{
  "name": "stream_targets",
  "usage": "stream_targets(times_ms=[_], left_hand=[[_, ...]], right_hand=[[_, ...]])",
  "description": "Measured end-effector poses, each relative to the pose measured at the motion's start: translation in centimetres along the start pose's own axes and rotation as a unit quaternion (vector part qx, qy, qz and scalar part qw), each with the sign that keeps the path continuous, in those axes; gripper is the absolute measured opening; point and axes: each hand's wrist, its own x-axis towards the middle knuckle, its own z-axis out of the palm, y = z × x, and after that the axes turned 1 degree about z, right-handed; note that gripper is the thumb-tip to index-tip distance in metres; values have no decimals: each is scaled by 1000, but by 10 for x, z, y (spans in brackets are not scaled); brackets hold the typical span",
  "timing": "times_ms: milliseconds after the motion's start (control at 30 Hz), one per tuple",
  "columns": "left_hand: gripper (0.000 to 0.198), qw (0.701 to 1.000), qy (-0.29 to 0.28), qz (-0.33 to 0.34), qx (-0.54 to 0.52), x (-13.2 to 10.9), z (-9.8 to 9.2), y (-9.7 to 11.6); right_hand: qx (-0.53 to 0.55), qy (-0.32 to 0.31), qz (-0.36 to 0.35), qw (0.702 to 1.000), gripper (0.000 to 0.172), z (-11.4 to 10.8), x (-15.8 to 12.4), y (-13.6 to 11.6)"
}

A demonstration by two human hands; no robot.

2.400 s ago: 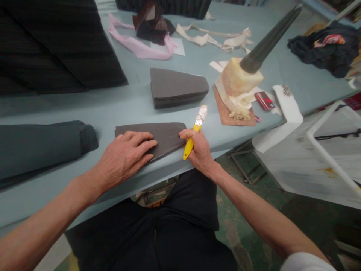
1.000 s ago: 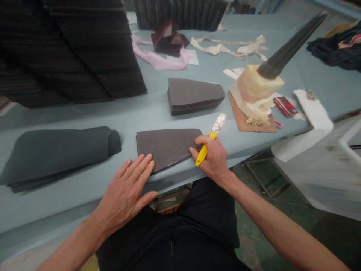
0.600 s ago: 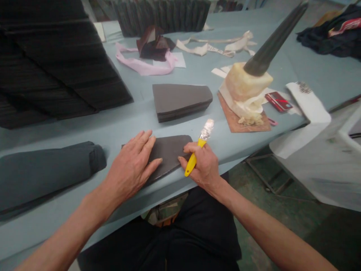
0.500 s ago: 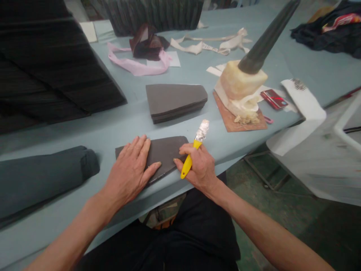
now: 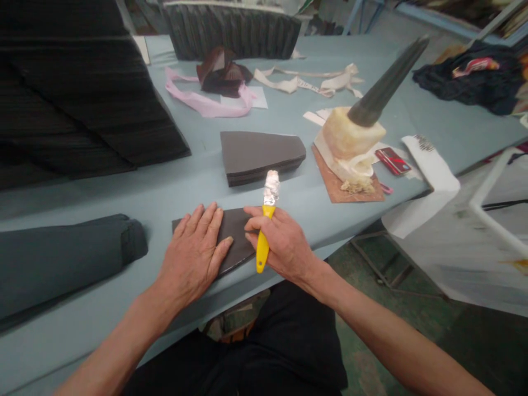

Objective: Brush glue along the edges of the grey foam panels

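A thin dark grey wedge-shaped piece (image 5: 235, 234) lies at the near edge of the blue table (image 5: 173, 181). My left hand (image 5: 193, 256) rests flat on its left part, fingers spread and open. My right hand (image 5: 280, 245) presses on the piece's right part while its fingers are closed round a yellow-handled brush (image 5: 264, 228). The brush's glue-crusted bristles point away from me, above the table.
A stack of the same grey pieces (image 5: 259, 157) lies behind. A yellowish glue block (image 5: 350, 143) with a dark cone stuck in it sits on a brown board at right. Folded dark cloth (image 5: 61, 264) lies left, black pleated fabric (image 5: 82, 93) far left, ribbons (image 5: 206, 102) at the back.
My right hand with the brush has slid left over the grey piece, and the brush now stands more upright. My left hand stays flat on the piece. The camera shifted slightly.
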Motion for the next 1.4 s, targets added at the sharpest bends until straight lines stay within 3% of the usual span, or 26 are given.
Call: stream_targets(times_ms=[133, 233, 400, 733, 933, 1033, 1133, 1233, 1400], left_hand=[[71, 1000, -4, -13, -11, 1, 1, 3], [67, 1000, -5, -18, -20, 1, 0, 6], [63, 999, -13, -31, -28, 1, -4, 12], [63, 996, -19, -45, -68, 1, -6, 15], [60, 993, -10, -29, -111, 0, -7, 5], [60, 984, 53, -63, -156, -13, -13, -1], [68, 963, 138, -170, -160, -39, -14, -1], [74, 947, 143, -262, -115, -67, -9, 9], [66, 948, 146, -266, -97, -88, 1, 29]], right_hand=[[45, -103, -33, 993, 24, 17, 16, 3], [56, -138, -37, 988, 30, 23, 19, 5], [41, -107, 1, 993, 15, 21, 7, 7], [36, -59, 84, 994, 23, 24, -15, 16], [37, -43, 112, 992, 23, 25, -16, 14], [38, -34, 121, 991, 25, 25, -16, 14], [41, -1, 141, 989, 29, 24, -17, 14], [23, 43, 182, 982, 32, 23, -23, 14], [-43, 61, 227, 971, 33, 18, -39, 8]])
